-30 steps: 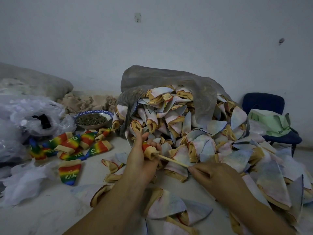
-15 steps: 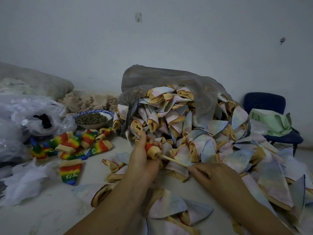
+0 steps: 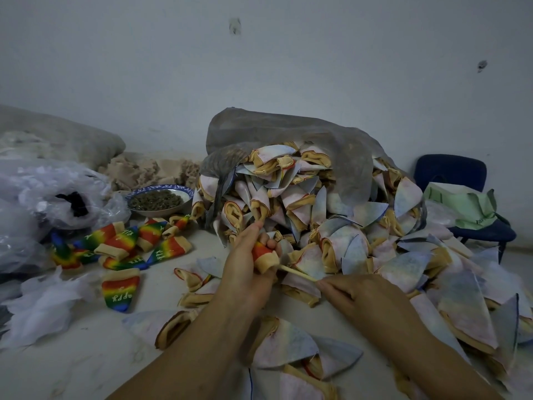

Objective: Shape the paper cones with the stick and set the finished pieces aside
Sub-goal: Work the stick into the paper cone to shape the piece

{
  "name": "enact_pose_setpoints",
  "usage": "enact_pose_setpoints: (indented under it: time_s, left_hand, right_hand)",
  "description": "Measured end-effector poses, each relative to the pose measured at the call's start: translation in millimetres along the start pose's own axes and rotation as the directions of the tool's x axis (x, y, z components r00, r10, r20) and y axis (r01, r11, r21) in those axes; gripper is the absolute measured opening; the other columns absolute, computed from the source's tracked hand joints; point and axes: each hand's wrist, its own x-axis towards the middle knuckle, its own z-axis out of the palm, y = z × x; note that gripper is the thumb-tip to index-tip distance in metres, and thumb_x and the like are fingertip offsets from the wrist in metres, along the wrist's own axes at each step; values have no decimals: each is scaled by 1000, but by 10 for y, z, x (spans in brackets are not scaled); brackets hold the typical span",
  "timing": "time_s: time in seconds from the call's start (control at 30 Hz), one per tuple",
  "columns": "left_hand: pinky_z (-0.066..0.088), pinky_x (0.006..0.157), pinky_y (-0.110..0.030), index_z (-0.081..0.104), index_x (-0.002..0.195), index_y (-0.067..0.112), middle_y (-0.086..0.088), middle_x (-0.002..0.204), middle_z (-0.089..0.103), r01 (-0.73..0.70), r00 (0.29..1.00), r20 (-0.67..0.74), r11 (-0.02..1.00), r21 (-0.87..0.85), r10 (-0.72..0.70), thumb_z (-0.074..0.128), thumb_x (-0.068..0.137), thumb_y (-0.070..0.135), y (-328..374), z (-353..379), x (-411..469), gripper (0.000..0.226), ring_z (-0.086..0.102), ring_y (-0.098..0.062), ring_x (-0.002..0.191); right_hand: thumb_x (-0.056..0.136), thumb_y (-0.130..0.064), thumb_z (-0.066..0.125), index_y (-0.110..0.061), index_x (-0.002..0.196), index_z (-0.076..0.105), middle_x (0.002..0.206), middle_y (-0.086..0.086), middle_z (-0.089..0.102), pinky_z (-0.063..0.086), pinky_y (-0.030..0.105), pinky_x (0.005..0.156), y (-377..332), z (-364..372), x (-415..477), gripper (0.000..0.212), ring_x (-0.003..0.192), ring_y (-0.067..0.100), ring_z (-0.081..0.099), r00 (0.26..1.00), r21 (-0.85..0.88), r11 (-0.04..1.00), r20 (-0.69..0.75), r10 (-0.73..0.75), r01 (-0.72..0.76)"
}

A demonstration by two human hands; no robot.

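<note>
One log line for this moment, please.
step: shaping | left hand: grips cone | right hand: pinches stick, tip at cone mouth | rainbow pile: left of hands

Finished cones (image 3: pixel 124 249) lie left of the heap (image 3: pixel 302 203), bowl (image 3: pixel 160 199) behind.

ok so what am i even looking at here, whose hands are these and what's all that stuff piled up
There is no machine here. One camera worn on a person's head looks forward and down at their two bare hands. The left hand grips a rainbow cone. The right hand pinches a thin stick that points into the cone's tan end. Ahead, pale unshaped cones spill from a grey sack. Finished rainbow pieces lie to the left, near a bowl of dark pellets.
</note>
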Motion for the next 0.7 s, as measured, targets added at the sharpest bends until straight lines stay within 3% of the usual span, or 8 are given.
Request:
enact_pose_setpoints:
  time_s: [0.1, 0.17, 0.27, 0.37, 0.43, 0.57, 0.7]
  left_hand:
    - [56, 60, -31, 59, 116, 10, -4, 67, 59, -23, 1000, 19, 999, 43, 23, 53, 98, 9, -12, 13, -11, 18, 58, -15, 65]
    - [56, 57, -32, 59, 117, 10, -5, 67, 61, -30, 998, 50, 999, 41, 28, 51, 99, 8, -17, 27, -17, 20, 63, -17, 64]
    - [57, 67, -33, 59, 117, 6, -7, 74, 65, 20, 998, 64, 1000, -4, -19, 56, 97, 11, -22, 17, -22, 20, 68, -20, 72]
    - [54, 85, -35, 70, 92, 4, -10, 78, 66, 126, 987, 108, 991, -35, -121, 69, 83, 16, -60, 11, -42, 15, 69, -21, 78]
    - [53, 87, -37, 75, 74, 7, -10, 79, 67, 143, 982, 123, 990, 5, -143, 72, 79, 18, -99, 11, -53, 13, 69, -22, 80]
    - [55, 78, -35, 65, 84, 8, -8, 75, 63, 120, 983, 132, 991, 63, -127, 71, 80, 21, -103, -6, -43, 15, 66, -19, 75]
    - [58, 63, -32, 72, 59, 10, -5, 67, 63, 92, 994, 50, 996, 2, -92, 70, 84, 28, -25, 2, -36, 31, 67, -16, 64]
  right_hand:
    - [84, -64, 12, -31, 94, 67, 77, -6, 67, 48, 28, 60, 4, 24, -13, 65, 69, 9, 60, 998, -98, 994, -38, 49, -53]
    - [81, -65, 8, -29, 94, 67, 76, -5, 67, 48, 30, 59, -7, 20, -10, 71, 68, 10, 61, 997, -76, 995, -49, 54, -57]
    - [80, -67, 7, -28, 88, 68, 70, -7, 65, 47, 29, 55, -33, 13, -5, 72, 63, 9, 58, 999, -45, 998, -26, 33, -34]
    - [81, -66, 10, -29, 87, 68, 69, -7, 64, 46, 29, 54, -42, 25, 1, 69, 62, 8, 57, 999, -39, 999, -30, 33, -34]
    - [81, -66, 12, -29, 87, 68, 68, -7, 64, 45, 30, 53, -47, 24, 0, 67, 60, 8, 57, 998, -31, 999, -38, 42, -43]
    - [80, -64, 13, -28, 90, 67, 73, -5, 65, 45, 28, 56, -48, 16, -6, 66, 64, 8, 58, 998, -18, 998, -35, 61, -62]
    - [81, -63, 18, -28, 92, 67, 72, -4, 66, 48, 33, 58, -26, -8, -13, 61, 64, 10, 59, 997, 51, 997, -40, 64, -62]
